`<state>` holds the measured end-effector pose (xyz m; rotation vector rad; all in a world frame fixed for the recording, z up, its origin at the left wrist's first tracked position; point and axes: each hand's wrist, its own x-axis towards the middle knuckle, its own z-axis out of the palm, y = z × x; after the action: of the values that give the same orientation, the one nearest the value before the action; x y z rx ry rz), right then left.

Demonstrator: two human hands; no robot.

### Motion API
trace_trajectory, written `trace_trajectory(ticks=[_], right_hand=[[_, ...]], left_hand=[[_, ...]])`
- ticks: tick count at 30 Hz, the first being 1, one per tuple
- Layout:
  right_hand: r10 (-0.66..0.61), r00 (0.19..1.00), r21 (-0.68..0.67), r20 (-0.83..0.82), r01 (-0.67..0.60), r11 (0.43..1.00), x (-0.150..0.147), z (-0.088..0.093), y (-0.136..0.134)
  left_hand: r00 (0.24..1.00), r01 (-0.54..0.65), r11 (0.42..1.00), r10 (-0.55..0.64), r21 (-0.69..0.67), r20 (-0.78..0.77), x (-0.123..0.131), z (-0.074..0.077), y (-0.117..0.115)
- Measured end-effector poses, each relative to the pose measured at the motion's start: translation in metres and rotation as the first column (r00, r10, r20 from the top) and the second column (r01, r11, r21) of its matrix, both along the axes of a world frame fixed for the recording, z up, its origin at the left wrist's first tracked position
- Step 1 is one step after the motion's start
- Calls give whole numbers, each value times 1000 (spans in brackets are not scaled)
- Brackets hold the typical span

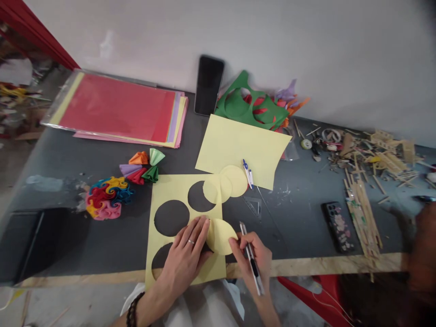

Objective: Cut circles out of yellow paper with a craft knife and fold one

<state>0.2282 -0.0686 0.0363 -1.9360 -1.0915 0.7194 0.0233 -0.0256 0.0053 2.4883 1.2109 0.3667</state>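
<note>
A yellow paper sheet [185, 180] with round holes cut in it lies at the table's front edge. My left hand [187, 247] rests flat on it, fingers stretched out, a ring on one finger. With thumb and finger, my right hand [256, 259] pinches the edge of a cut yellow paper circle [223, 238], which is lifted over the sheet's right side. The same hand also holds a utility knife [251, 259], pointing away from me. More yellow circles [236, 181] overlap the sheet's upper right corner. A pen [247, 174] lies beside them on a second yellow sheet [238, 143].
Coloured paper in plastic [116, 106] lies back left, near folded paper cones [138, 159] and curled paper [107, 197]. A phone [209, 85] leans on the wall by green cut paper [245, 102]. Right are a set square [254, 207], another phone [338, 227], wooden sticks [364, 213] and a person's arm [422, 250].
</note>
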Motion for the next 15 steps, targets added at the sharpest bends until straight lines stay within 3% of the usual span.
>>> trace_trajectory(ticks=[4, 8, 12, 15], right_hand=[[-117, 993, -7, -18, 117, 993, 35, 2, 25], [-153, 986, 127, 65, 144, 981, 61, -5, 70], [-121, 939, 145, 323, 77, 986, 73, -16, 104], [-88, 833, 196, 547, -25, 980, 68, -19, 106]], left_hand=[[999, 19, 1000, -18, -21, 50, -1, 6, -4], [997, 15, 1000, -14, -17, 80, -21, 10, -4], [986, -166, 984, 164, 59, 22, -62, 8, 3], [947, -312, 934, 321, 175, -22, -91, 7, 10]])
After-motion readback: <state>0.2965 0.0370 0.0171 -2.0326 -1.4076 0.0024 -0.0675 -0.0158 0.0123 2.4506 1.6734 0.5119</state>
